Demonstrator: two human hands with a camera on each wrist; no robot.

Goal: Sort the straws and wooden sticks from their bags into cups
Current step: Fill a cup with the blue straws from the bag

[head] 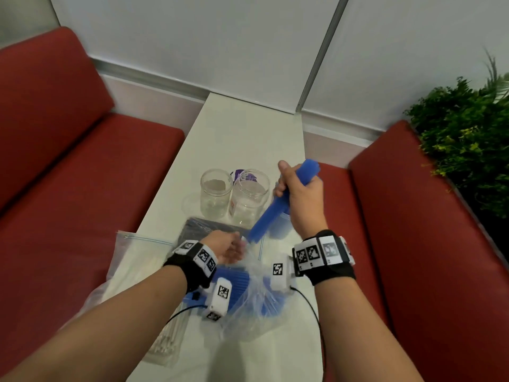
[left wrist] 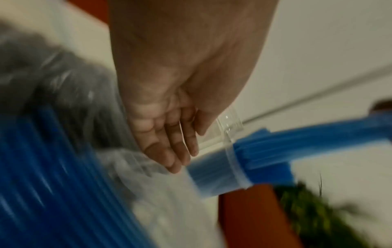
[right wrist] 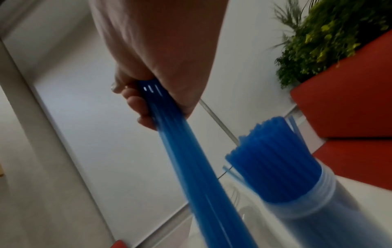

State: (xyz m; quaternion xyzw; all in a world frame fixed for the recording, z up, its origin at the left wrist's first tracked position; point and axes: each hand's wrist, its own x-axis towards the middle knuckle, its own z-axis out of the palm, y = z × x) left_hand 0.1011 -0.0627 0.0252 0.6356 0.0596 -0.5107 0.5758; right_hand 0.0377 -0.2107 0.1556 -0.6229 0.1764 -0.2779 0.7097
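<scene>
Desk (head: 242, 128) w/ red seats either side. Open straw bag (head: 248, 296) at 6 o'clock, blue straws inside; stick bag (head: 143, 271) at 8. Two clear cups (head: 216, 193) at centre, a third (right wrist: 331, 214) at 3, packed w/ straws. R hand (head: 298, 194) fisted round a straw bundle (head: 278, 208), tilted, lower end at bag mouth. L hand (head: 224, 246) fingers relaxed, straight, at bag mouth.

Head view looks down; both close wrist views share the blue straws (right wrist: 191, 167).

The white table (head: 248, 133) carries three clear cups (head: 216, 193) and plastic bags (head: 132, 260).
</scene>
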